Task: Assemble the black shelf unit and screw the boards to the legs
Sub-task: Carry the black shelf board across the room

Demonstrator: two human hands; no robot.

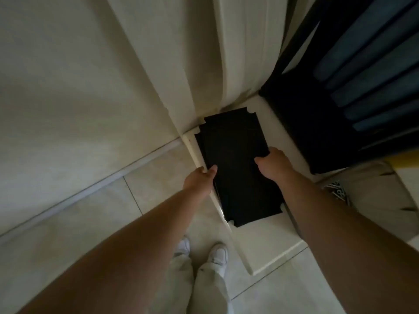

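Black boards [235,168] lie stacked on white table [272,252], tiled floor [90,223] below.

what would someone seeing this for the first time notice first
The black boards in the middle, a small stack with notched corners lying on a white slab on the tiled floor. Both bare arms reach down to it: the left hand grips its left edge and the right hand its right edge. A dark slatted frame fills the upper right, and white shoes show at the bottom.
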